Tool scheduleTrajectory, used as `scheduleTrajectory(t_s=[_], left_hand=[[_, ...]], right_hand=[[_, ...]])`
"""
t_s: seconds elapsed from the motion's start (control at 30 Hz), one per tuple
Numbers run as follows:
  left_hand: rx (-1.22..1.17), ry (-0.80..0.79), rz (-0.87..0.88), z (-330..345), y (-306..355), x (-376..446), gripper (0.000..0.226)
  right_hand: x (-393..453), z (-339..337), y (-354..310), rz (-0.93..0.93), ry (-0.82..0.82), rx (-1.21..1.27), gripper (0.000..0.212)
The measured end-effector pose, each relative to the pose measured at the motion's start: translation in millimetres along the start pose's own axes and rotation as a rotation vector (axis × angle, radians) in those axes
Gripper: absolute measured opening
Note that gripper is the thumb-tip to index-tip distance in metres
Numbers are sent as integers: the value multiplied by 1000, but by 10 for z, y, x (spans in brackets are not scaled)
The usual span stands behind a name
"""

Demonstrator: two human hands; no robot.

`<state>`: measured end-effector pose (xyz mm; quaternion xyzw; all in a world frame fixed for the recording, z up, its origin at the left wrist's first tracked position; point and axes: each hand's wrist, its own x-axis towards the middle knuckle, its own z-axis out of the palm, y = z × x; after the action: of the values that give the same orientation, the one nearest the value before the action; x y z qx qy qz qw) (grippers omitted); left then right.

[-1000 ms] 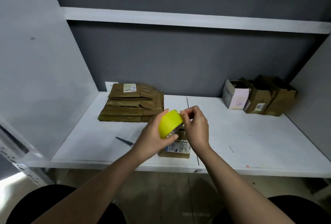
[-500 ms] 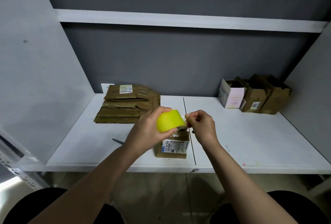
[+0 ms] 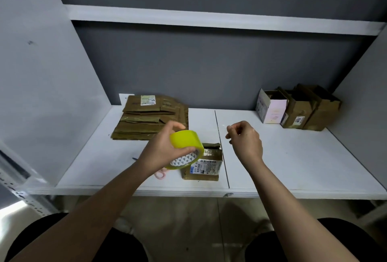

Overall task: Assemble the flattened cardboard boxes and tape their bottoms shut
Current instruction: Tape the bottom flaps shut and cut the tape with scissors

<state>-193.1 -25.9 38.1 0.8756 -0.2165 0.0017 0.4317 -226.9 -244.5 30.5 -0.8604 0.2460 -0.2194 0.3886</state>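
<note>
Two hands draw tape off the roll above a box at the shelf's front edge.

We note the left hand (image 3: 165, 148) curled round the yellow tape roll (image 3: 187, 149), steadying it, while the right hand (image 3: 245, 139) pinches what we judge to be the free tape end, the strip itself too clear to confirm. The assembled box (image 3: 206, 163) sits below; flattened boxes (image 3: 150, 118) wait at the shelf's (image 3: 293, 163) back-left corner, finished boxes (image 3: 299, 107) at the back-right.

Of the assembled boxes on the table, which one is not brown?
The white-and-pink box, leftmost of the three grouped at the back right. The two beside it and the labelled box near the left hand are brown cardboard.
</note>
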Motion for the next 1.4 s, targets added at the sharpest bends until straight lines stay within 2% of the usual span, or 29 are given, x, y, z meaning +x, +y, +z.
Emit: scheduleTrajectory(t_s=[0.1, 0.27, 0.37, 0.63, 0.8, 0.93, 1.03, 1.1, 1.2, 1.3, 1.4], left_hand=[[-121, 48, 32, 1, 5, -85, 49], [-60, 68, 93, -39, -6, -111, 50], [59, 60, 143, -49, -37, -95, 53], [498, -1, 254, -45, 12, 68, 54], [577, -52, 155, -36, 72, 204, 57], [606, -66, 147, -17, 5, 217, 58], [512, -39, 183, -32, -47, 154, 60], [368, -3, 184, -64, -69, 133, 61], [138, 5, 155, -61, -86, 191, 52], [-96, -60, 105, -5, -135, 311, 46], [-226, -98, 59, 45, -243, 411, 42]], right_hand=[[20, 49, -25, 11, 21, 3, 15], [94, 109, 0, 93, -55, 183, 16], [78, 121, 31, 131, -85, 266, 14], [88, 55, 15, 61, -68, 157, 12], [71, 36, 49, 40, 34, 150, 14], [96, 63, 132, 85, -3, 172, 15], [123, 53, 200, 72, -51, 124, 17], [164, 49, 227, 37, -57, 38, 20], [228, 105, 248, 0, -69, -102, 23], [276, 240, 326, -76, -58, -96, 14], [293, 409, 420, -162, -26, -41, 10]])
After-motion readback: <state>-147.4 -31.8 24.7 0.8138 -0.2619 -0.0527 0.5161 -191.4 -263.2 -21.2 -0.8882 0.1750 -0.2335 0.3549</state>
